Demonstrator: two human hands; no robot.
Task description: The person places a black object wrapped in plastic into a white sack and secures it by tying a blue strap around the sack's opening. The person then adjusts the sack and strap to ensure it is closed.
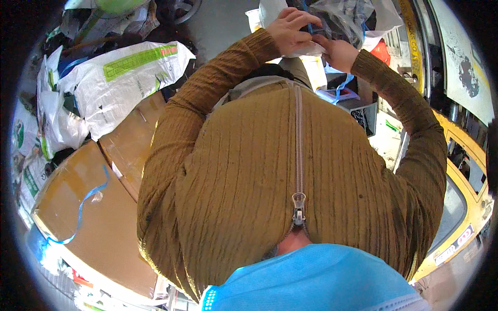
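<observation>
Both hands are together at the top of the head view, at the near edge of a crumpled clear plastic bag (345, 23). My left hand (290, 30) has its fingers bent against the bag's gathered plastic, beside a thin blue strip (309, 23). My right hand (340, 54) is just to the right, its thumb and finger pinched on the same plastic. The fingertips nearly meet, and part of their grip is hidden by the folds. What the bag holds is too unclear to name.
At left, a white woven sack (132, 78) lies over large brown cardboard (98, 217) with a loose blue strap (80, 212). A yellow machine frame (464, 205) stands at right. A dark open box (365, 118) sits below my right forearm.
</observation>
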